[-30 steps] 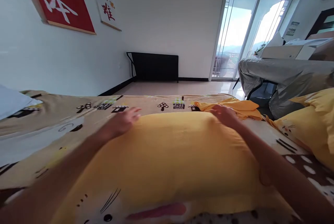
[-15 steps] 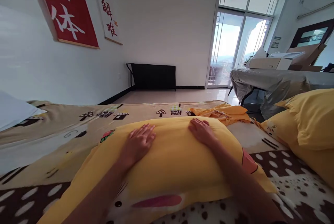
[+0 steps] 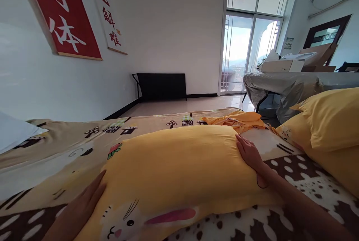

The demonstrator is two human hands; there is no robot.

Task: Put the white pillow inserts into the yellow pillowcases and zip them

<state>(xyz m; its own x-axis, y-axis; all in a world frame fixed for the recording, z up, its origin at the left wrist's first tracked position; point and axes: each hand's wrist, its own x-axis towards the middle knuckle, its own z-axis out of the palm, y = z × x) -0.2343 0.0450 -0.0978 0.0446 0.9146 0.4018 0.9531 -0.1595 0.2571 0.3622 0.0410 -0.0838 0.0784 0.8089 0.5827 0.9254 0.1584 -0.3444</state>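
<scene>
A plump yellow pillow (image 3: 174, 162) with a printed rabbit face and a carrot lies flat on the patterned blanket (image 3: 283, 203), right in front of me. At its left edge rests my left hand (image 3: 80, 205), fingers stretched out against the pillow's side. My right hand (image 3: 251, 153) lies along the far right end of the pillow, open, its fingers extended on the fabric. Neither hand grips anything. The pillow's near left corner runs out of view.
More yellow pillows (image 3: 333, 128) are heaped on the right. An orange cloth (image 3: 235, 121) lies crumpled behind the pillow, and a white item (image 3: 17, 132) sits at far left. Beyond the bed stand a plastic-covered table (image 3: 283, 85) with boxes and a black folded panel (image 3: 162, 85).
My hands have moved apart from the pillow's top to its two ends, the left one toward me and the right one outward. The view has shifted slightly.
</scene>
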